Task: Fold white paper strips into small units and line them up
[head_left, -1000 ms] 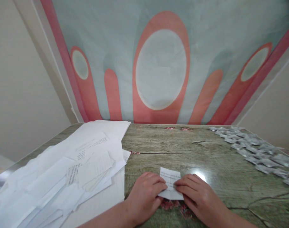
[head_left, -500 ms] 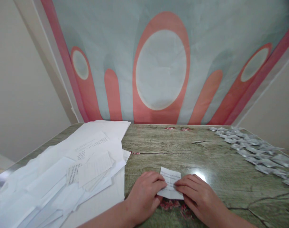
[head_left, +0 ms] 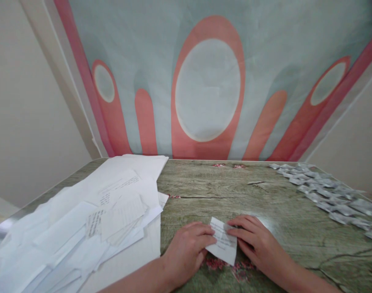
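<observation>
A small printed slip of paper [head_left: 224, 241] lies tilted between my hands, low in the middle of the view. My left hand [head_left: 190, 248] pinches its left edge, with the fingers over the paper and the thumb mostly hidden. At the upper right edge, my right hand [head_left: 254, 240] has its fingertips closed on the paper, its fingers bent. Lines of dark print show on the slip's upward face. To the left spreads a pile of white paper sheets [head_left: 66, 219], and smaller printed pieces [head_left: 123, 215] rest on top of it.
Rows of folded, twisted paper pieces [head_left: 326, 189] lie along the right side of the wood-grain table [head_left: 204, 179]. Behind the table's far edge stands a wall covering [head_left: 155, 49] with coral shapes on grey-green.
The slip has turned clockwise, its lower corner swinging toward me. My right hand has shifted slightly up and regripped near the upper right edge; my left hand has barely moved.
</observation>
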A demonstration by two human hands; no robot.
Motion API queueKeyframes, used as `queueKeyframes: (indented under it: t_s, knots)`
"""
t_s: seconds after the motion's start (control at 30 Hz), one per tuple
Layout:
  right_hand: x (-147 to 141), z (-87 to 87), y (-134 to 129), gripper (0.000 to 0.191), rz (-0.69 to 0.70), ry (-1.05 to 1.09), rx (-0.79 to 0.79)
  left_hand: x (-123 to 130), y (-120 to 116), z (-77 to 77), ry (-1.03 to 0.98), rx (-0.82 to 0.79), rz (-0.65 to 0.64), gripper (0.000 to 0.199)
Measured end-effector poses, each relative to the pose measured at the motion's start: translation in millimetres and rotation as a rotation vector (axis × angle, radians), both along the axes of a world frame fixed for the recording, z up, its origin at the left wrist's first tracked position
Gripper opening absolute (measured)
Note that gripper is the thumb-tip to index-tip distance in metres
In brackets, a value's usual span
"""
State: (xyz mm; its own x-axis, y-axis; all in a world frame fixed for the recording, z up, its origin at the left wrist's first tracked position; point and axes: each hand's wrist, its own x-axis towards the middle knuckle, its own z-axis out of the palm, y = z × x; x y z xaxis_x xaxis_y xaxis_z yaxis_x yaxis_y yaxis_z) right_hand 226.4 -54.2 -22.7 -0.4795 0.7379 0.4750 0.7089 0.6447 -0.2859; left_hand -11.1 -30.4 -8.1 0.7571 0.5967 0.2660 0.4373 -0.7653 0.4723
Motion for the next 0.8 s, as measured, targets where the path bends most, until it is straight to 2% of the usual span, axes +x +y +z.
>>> queueKeyframes:
  t_s: [0.2, 0.33, 0.47, 0.57, 0.67, 0.8]
  knots:
    - [-2, 3.4, -3, 0.026, -0.010, -0.021, 0.049, 2, -6, 7.8, 0.048, 0.031, 0.015, 0.028]
    - [-6, 7.0, -6, 0.019, -0.048, -0.032, 0.131, 6, -14, 16.2, 0.070, 0.094, -0.008, 0.034]
    - [-10, 7.0, -10, 0.018, -0.028, -0.053, 0.151, 6, -14, 14.0, 0.068, 0.100, 0.006, 0.025]
    - [-11, 6.4, -10, 0.018, -0.006, -0.020, 0.111, 3, -8, 8.2, 0.036, 0.057, 0.050, 0.026]
    - [-11, 8.5, -10, 0.015, 0.033, 0.049, 0.005, 2, -4, 4.5, 0.001, 0.024, 0.088, 0.029]
    - [-12, 13.5, -8, 0.010, 0.095, 0.096, -0.172, 4, -6, 5.0, -0.020, 0.009, 0.120, 0.015]
